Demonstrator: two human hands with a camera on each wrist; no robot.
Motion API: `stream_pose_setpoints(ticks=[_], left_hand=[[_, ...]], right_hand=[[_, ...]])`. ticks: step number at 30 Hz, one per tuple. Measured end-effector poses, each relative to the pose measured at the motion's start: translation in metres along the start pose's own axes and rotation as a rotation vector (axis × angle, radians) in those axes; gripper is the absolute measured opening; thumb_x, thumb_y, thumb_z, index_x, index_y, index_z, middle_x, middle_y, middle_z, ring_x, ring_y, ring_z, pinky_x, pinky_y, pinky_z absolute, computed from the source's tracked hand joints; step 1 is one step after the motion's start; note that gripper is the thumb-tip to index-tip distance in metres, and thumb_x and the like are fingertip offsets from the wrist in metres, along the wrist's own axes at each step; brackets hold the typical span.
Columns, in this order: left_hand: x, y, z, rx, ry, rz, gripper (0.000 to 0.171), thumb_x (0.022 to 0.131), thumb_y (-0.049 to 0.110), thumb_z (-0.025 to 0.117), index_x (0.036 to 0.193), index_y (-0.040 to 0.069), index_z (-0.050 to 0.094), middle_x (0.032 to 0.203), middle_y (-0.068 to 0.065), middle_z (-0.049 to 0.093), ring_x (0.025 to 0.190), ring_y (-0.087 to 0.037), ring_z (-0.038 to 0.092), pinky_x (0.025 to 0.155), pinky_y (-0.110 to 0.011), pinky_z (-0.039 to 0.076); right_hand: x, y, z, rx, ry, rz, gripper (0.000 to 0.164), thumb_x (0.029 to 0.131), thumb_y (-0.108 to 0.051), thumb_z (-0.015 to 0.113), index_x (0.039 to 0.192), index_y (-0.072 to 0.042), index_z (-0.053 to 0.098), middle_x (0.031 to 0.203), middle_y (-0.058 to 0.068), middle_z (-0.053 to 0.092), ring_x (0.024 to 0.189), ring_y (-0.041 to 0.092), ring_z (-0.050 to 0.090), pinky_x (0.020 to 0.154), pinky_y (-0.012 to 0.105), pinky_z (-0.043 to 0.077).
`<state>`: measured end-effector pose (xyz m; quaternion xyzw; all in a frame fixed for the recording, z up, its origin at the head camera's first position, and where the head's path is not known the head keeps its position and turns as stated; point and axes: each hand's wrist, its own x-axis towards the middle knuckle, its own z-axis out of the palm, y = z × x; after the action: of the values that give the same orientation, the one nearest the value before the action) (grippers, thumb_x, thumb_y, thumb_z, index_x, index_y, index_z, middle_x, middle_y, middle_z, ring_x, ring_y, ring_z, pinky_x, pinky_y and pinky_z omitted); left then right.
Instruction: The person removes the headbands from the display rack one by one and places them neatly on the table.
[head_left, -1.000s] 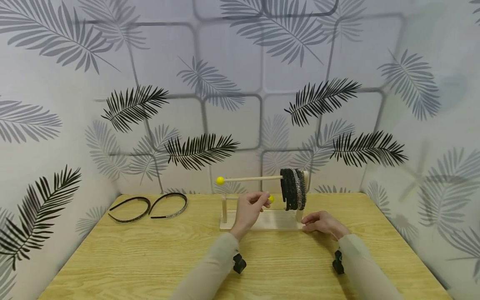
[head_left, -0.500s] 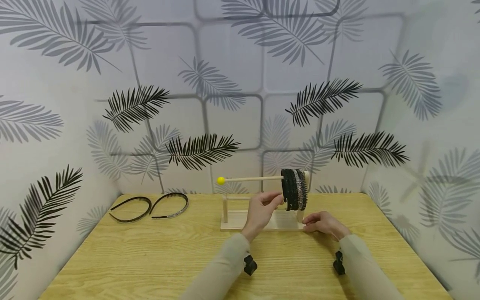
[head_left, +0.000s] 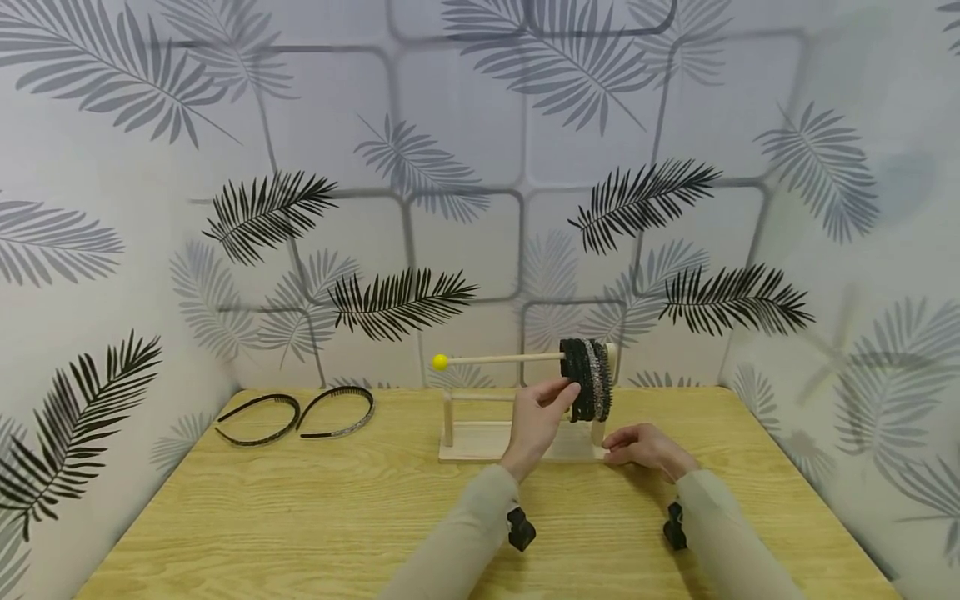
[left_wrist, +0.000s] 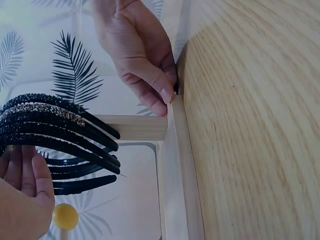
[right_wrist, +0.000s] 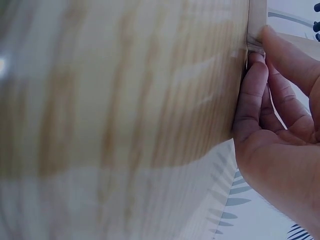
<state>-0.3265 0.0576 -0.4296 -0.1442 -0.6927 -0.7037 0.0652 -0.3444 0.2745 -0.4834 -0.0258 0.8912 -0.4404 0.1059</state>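
A wooden stand [head_left: 472, 452] has a rod tipped with a yellow ball [head_left: 440, 362]. Several black headbands [head_left: 577, 358] hang bunched at the rod's right end, one of them covered in silver glitter. My left hand [head_left: 538, 421] is at the outer side of the bunch, thumb and fingers at the nearest headband [left_wrist: 60, 147]; some fingertips are hidden behind it in the left wrist view. With thumb and fingers, my right hand [head_left: 647, 448] holds the right end of the stand's base, as the right wrist view also shows at the base corner [right_wrist: 257, 37].
Two black headbands lie at the back left of the wooden table [head_left: 262, 517]: a dark one [head_left: 258, 442] and one with a silvery stretch [head_left: 345, 429]. Behind the stand rises a leaf-patterned wall [head_left: 480, 250]. A lower rod [head_left: 480, 397] crosses the stand.
My left hand has moved right, from beside the lower yellow ball to the bunch of headbands, and that ball is now covered in the head view. My right hand has stayed at the base.
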Motion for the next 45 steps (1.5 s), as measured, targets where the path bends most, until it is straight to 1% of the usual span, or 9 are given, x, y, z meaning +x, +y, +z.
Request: stream_pose_setpoints(ticks=[6, 11, 14, 18, 23, 29, 33, 39, 45], left_hand=[[-0.001, 0.001, 0.001, 0.036, -0.051, -0.037, 0.043, 0.094, 0.038, 0.067, 0.125, 0.008, 0.067, 0.123, -0.008, 0.068, 0.109, -0.019, 0.065, 0.089, -0.037, 0.054], [-0.002, 0.001, -0.001, 0.05, -0.054, -0.06, 0.045, 0.095, 0.038, 0.065, 0.128, 0.006, 0.065, 0.129, -0.011, 0.064, 0.115, -0.022, 0.061, 0.094, -0.041, 0.052], [-0.001, 0.0, -0.004, 0.049, -0.041, -0.038, 0.04, 0.096, 0.037, 0.063, 0.123, 0.007, 0.068, 0.121, -0.01, 0.068, 0.11, -0.02, 0.064, 0.091, -0.038, 0.053], [0.0, 0.0, -0.01, 0.041, -0.022, 0.017, 0.028, 0.097, 0.034, 0.062, 0.105, 0.01, 0.075, 0.103, -0.006, 0.073, 0.097, -0.014, 0.066, 0.085, -0.033, 0.052], [0.0, 0.0, -0.02, 0.021, -0.013, 0.052, 0.025, 0.098, 0.031, 0.061, 0.095, 0.011, 0.075, 0.099, -0.012, 0.073, 0.09, -0.014, 0.067, 0.083, -0.033, 0.05], [-0.002, -0.001, -0.031, -0.044, -0.018, 0.05, 0.031, 0.099, 0.031, 0.059, 0.099, 0.002, 0.071, 0.1, -0.022, 0.071, 0.089, -0.021, 0.069, 0.091, -0.041, 0.053], [-0.004, -0.001, -0.038, -0.102, -0.024, 0.043, 0.025, 0.101, 0.025, 0.056, 0.103, 0.003, 0.069, 0.1, -0.024, 0.07, 0.088, -0.027, 0.071, 0.089, -0.048, 0.054], [-0.005, 0.001, -0.046, -0.115, -0.026, 0.042, 0.026, 0.103, 0.025, 0.053, 0.11, 0.003, 0.066, 0.095, -0.018, 0.071, 0.077, -0.017, 0.071, 0.08, -0.039, 0.058], [-0.004, 0.004, -0.055, -0.128, -0.029, 0.055, 0.029, 0.103, 0.026, 0.053, 0.114, 0.001, 0.065, 0.096, -0.021, 0.069, 0.07, -0.011, 0.067, 0.073, -0.032, 0.058]], right_hand=[[0.0, 0.0, 0.003, -0.009, 0.006, 0.006, 0.027, 0.083, -0.012, 0.078, 0.106, 0.001, 0.071, 0.101, 0.009, 0.069, 0.087, 0.016, 0.057, 0.076, 0.025, 0.046], [0.001, -0.001, 0.005, -0.008, -0.004, 0.01, 0.027, 0.084, -0.011, 0.078, 0.107, 0.001, 0.071, 0.1, 0.009, 0.069, 0.086, 0.016, 0.056, 0.075, 0.025, 0.046], [0.001, -0.003, 0.006, 0.0, -0.012, 0.006, 0.026, 0.084, -0.01, 0.077, 0.106, 0.002, 0.071, 0.099, 0.008, 0.07, 0.084, 0.015, 0.056, 0.074, 0.025, 0.046], [0.003, -0.004, 0.006, 0.009, -0.023, -0.012, 0.027, 0.084, -0.009, 0.077, 0.106, 0.003, 0.07, 0.098, 0.009, 0.07, 0.083, 0.014, 0.056, 0.074, 0.025, 0.046], [0.004, -0.004, 0.008, 0.015, -0.031, -0.007, 0.025, 0.084, -0.009, 0.077, 0.106, 0.002, 0.071, 0.096, 0.006, 0.07, 0.083, 0.013, 0.056, 0.074, 0.024, 0.046], [0.005, -0.004, 0.009, 0.018, -0.043, -0.014, 0.026, 0.084, -0.009, 0.077, 0.106, 0.002, 0.071, 0.096, 0.006, 0.07, 0.083, 0.013, 0.057, 0.073, 0.024, 0.047], [0.006, -0.002, 0.009, 0.002, -0.042, -0.02, 0.027, 0.084, -0.01, 0.077, 0.107, 0.002, 0.071, 0.098, 0.007, 0.07, 0.084, 0.013, 0.057, 0.074, 0.024, 0.047], [0.003, 0.001, 0.006, 0.0, -0.045, -0.015, 0.027, 0.083, -0.01, 0.078, 0.106, 0.002, 0.07, 0.099, 0.008, 0.069, 0.085, 0.015, 0.057, 0.074, 0.026, 0.047], [0.001, 0.0, 0.002, -0.012, -0.043, -0.022, 0.03, 0.085, -0.011, 0.077, 0.11, 0.002, 0.069, 0.101, 0.008, 0.069, 0.086, 0.014, 0.057, 0.076, 0.026, 0.047]])
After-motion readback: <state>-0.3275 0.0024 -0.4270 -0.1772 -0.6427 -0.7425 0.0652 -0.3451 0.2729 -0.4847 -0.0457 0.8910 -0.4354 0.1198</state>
